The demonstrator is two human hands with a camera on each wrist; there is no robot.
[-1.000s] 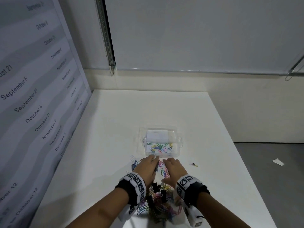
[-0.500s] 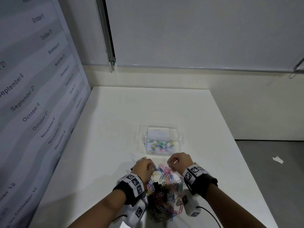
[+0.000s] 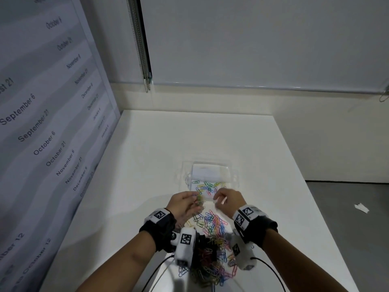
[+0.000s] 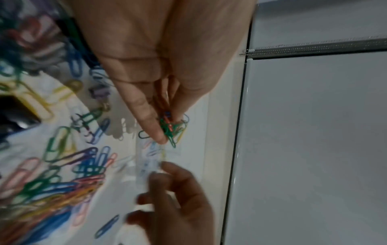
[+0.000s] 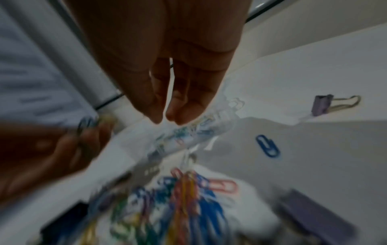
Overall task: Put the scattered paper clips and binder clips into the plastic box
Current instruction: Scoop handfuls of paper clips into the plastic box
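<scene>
The left hand (image 3: 182, 204) is sitting at lower centre of the head view, at the near left corner of the clear plastic box (image 3: 231, 179). Its thumb and fingers are pinching a small bunch of paper clips (image 4: 172, 128), mostly green with some yellow and red. In the left wrist view the bunch is projecting past the fingertips (image 4: 156, 132) at frame centre, directly beside the box's near edge.

The right hand (image 3: 229, 200) is hovering at the near right corner of the box. In the right wrist view its fingers (image 5: 155, 106) are hanging side by side, lightly curled, with the tips just over the box rim (image 5: 201, 132). Whether they are holding anything cannot be told; the view is blurred.

Coloured clips are lying in the near half of the box. The main pile of paper clips (image 3: 214, 224) is lying on the white table (image 3: 147, 157) between the two wrists, toward the bottom of the head view, with dark binder clips (image 3: 207, 246) mixed in. In the right wrist view a purple binder clip (image 5: 323, 104) and a blue paper clip (image 5: 268, 145) are lying apart at right.
</scene>
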